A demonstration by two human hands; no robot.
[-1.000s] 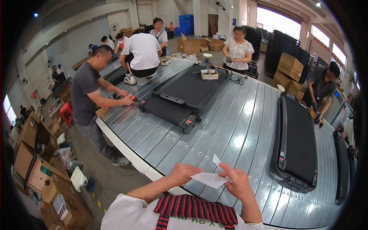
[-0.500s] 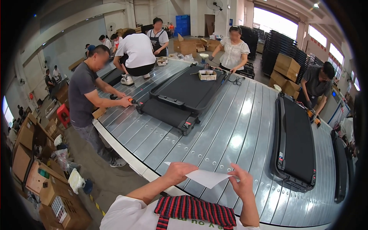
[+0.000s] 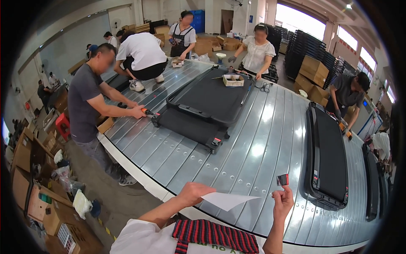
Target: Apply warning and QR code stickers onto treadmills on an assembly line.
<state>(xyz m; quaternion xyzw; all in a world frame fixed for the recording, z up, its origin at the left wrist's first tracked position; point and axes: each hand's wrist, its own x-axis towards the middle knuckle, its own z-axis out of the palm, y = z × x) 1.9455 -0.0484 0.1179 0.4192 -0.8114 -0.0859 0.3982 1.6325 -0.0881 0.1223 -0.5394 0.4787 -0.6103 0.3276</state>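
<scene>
My left hand (image 3: pixel 194 194) is closed on the near-left corner of a white sheet of paper (image 3: pixel 228 200), held just above the near edge of the metal-topped table. To the right of the sheet, my right hand (image 3: pixel 282 202) is raised with its fingers curled. A small black-and-red sticker (image 3: pixel 282 180) sits upright at the tip of its index finger, apart from the paper. Farther off, a black treadmill-like frame (image 3: pixel 203 101) lies on the table, bearing a small red-and-black label at its near right corner. To the right lies a second such frame (image 3: pixel 327 154).
A co-worker (image 3: pixel 91 91) at the left table edge works an orange-tipped power tool on the frame. A person in white (image 3: pixel 141 53) crouches on the tabletop (image 3: pixel 262 161). A parts box (image 3: pixel 233 80) rests on the frame. Cardboard boxes (image 3: pixel 69 226) clutter the left floor.
My right hand has let go of the sheet's right edge and moved right, now carrying the sticker on a fingertip. My left hand still holds the sheet. The view has shifted slightly.
</scene>
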